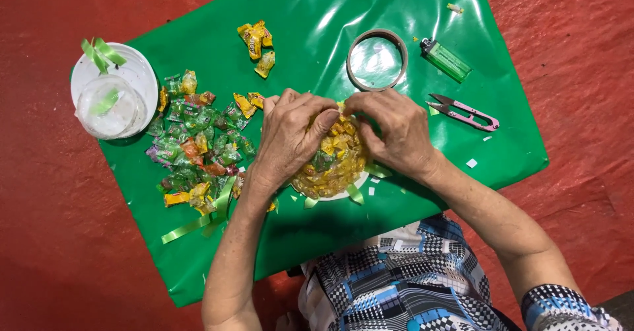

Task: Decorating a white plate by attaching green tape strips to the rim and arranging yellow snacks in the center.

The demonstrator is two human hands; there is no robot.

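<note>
A dome of yellow and green wrapped candies [335, 162] sits on a white round base with green ribbon loops at its rim, in the middle of a green sheet [310, 14]. My left hand [287, 136] rests over the dome's left side with its fingers curled onto the top. My right hand [396, 133] presses on the top right, fingertips meeting the left hand's. Both hands grip the candy dome. Part of the dome is hidden under my hands.
A pile of loose wrapped candies [195, 146] lies left of the dome, with a few yellow candies [256, 43] further back. A white lid with clear cup [112, 96] is far left. A tape roll [376, 59], green lighter [446, 59] and pink snips [465, 111] lie behind and right. Red floor surrounds the sheet.
</note>
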